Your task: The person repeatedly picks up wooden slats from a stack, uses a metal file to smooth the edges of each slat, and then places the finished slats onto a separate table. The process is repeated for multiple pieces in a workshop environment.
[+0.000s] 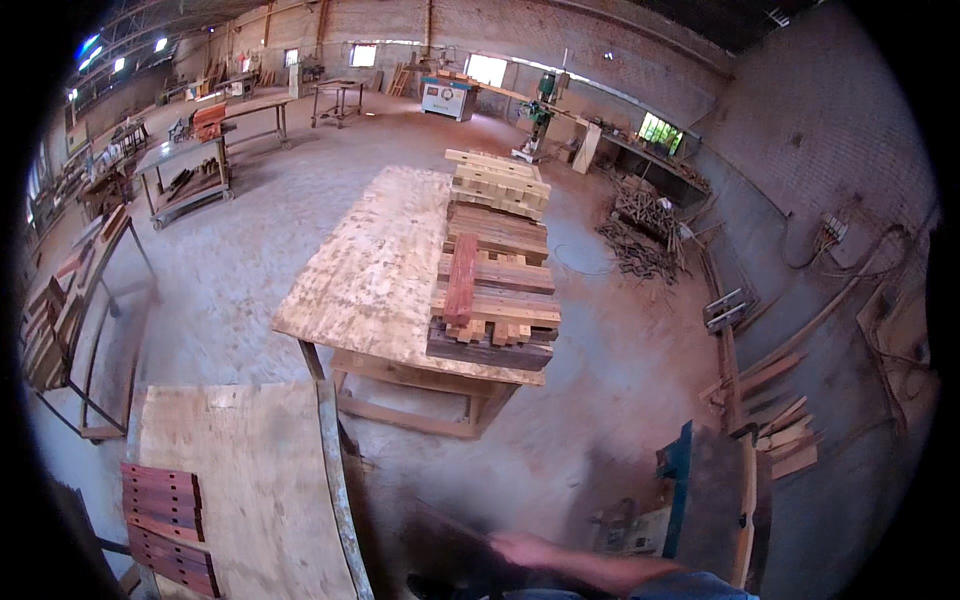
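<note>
My right hand [522, 549] reaches in from the lower right, low over the floor, with the forearm and a blue sleeve behind it. Motion smears its fingers, and a dim dark streak lies beside them; whether they hold anything cannot be made out. My left hand is out of sight. Ahead stands a plywood-topped table [365, 255] bearing stacked wooden strips [500, 270], pale at the far end and darker nearer. One reddish board [461, 280] lies across that stack. On a lower plywood table [255, 470] at the near left rest dark red slotted wood pieces [162, 502] in two groups.
At the lower right is a machine with a blue-green edge [680, 480], beside wood offcuts [790, 440]. A scrap heap [648, 225] lies on the floor at right. Farther back stand a green drill press [540, 110], a white-fronted machine [447, 98] and a wheeled metal table [185, 155].
</note>
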The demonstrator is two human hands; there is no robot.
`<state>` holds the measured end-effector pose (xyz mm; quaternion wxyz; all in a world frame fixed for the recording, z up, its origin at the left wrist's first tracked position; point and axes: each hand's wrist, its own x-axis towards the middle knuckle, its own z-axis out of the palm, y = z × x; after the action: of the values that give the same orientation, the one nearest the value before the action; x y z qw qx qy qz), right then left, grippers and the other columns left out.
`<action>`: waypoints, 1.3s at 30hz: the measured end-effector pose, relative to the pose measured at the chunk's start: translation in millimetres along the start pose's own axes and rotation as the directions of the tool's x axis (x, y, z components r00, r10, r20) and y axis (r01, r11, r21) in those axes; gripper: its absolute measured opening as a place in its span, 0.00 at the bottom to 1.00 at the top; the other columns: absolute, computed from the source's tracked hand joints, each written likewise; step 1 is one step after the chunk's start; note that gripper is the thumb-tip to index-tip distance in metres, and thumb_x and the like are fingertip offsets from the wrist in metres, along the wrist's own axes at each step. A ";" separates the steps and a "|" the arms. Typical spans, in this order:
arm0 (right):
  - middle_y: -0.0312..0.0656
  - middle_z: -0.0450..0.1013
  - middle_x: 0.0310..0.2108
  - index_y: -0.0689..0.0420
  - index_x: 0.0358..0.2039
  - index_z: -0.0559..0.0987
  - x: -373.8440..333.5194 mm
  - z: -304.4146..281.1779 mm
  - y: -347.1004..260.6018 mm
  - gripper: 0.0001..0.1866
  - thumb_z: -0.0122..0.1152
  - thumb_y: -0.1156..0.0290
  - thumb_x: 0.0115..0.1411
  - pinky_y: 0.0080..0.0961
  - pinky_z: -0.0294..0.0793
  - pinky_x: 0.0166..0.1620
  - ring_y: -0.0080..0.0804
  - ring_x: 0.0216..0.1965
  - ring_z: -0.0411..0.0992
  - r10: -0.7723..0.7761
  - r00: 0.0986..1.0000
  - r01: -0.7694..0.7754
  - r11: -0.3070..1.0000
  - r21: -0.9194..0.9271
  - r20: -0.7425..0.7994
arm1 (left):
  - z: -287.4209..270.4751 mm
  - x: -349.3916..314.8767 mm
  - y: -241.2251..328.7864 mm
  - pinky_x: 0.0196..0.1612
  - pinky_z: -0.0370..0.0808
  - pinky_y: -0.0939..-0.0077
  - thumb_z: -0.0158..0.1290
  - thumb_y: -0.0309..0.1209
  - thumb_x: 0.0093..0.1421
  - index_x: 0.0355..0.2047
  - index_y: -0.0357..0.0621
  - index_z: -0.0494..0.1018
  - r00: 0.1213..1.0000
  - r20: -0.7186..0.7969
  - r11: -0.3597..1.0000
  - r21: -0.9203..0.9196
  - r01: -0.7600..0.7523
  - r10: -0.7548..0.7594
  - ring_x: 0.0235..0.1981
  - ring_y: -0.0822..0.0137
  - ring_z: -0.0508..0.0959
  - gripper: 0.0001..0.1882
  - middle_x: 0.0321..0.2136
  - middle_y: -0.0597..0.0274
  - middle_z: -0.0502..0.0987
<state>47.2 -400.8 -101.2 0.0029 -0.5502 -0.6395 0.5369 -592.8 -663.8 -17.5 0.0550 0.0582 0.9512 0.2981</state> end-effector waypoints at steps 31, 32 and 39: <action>0.37 0.70 0.23 0.57 0.56 0.68 -6.8 -220.2 155.4 0.22 0.47 0.61 0.65 0.26 0.69 0.29 0.26 0.24 0.69 0.450 0.890 -0.305 0.705 0.641 -0.071 | 474.5 -426.1 588.1 0.26 0.78 0.79 0.55 0.39 0.61 0.36 0.46 0.69 0.463 0.846 0.438 -0.534 0.723 0.266 0.23 0.64 0.76 0.12 0.26 0.62 0.70; 0.37 0.69 0.22 0.58 0.55 0.69 -7.8 -223.1 152.2 0.21 0.47 0.61 0.65 0.26 0.69 0.29 0.26 0.24 0.69 0.457 0.888 -0.315 0.694 0.647 -0.058 | 473.7 -426.7 586.4 0.26 0.78 0.78 0.54 0.38 0.61 0.35 0.45 0.69 0.458 0.850 0.453 -0.526 0.719 0.260 0.23 0.64 0.76 0.11 0.25 0.62 0.70; 0.36 0.68 0.20 0.59 0.50 0.71 -11.0 -225.6 148.2 0.17 0.47 0.64 0.65 0.27 0.68 0.26 0.26 0.21 0.67 0.412 0.896 -0.219 0.732 0.645 -0.164 | 434.8 -442.4 508.7 0.25 0.75 0.74 0.52 0.38 0.60 0.35 0.44 0.67 0.191 0.916 0.730 -0.397 0.556 0.353 0.23 0.64 0.76 0.12 0.24 0.63 0.71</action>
<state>289.5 -281.2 -101.4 0.1840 -0.6947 -0.3191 0.6179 -55.9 -68.6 -49.6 0.6814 0.1374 0.5117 0.5048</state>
